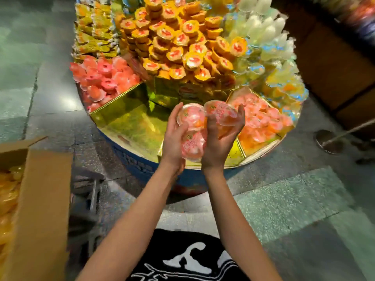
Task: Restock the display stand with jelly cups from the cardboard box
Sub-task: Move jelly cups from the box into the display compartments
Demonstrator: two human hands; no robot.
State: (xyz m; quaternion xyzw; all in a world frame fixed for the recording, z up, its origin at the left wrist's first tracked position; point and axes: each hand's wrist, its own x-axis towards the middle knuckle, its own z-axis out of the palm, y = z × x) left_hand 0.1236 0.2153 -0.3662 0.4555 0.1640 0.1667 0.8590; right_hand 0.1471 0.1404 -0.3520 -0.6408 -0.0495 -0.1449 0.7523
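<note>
I hold my left hand and right hand over the display stand, both curled round a cluster of pink jelly cups pressed between them. I count three, though more may be hidden. They hang above the bare gold compartment at the front, not yet set down. Two pink compartments, left and right, hold heaps. I judge the restock partway done, with this section left to fill. One cardboard box stands open at my left, orange cups showing inside.
</note>
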